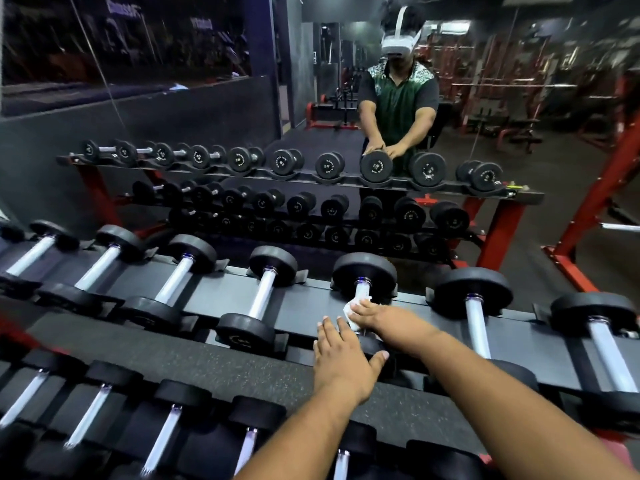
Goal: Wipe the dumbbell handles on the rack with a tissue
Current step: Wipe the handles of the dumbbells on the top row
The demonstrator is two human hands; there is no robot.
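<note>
A dumbbell (364, 271) with black round heads and a shiny metal handle lies on the top shelf of the rack (311, 296) in front of me. My right hand (372, 318) grips a white tissue (353, 306) wrapped round that handle, hiding most of it. My left hand (341, 358) lies flat with straight fingers on the near black head of the same dumbbell. Several more dumbbells line this shelf on both sides, among them one to the left (263, 292) and one to the right (476, 320).
A lower shelf of dumbbells (166, 438) runs along the bottom of the view. Behind the rack a wall mirror (398, 98) reflects the rack and a person in a headset. Red gym frames (606, 202) stand to the right.
</note>
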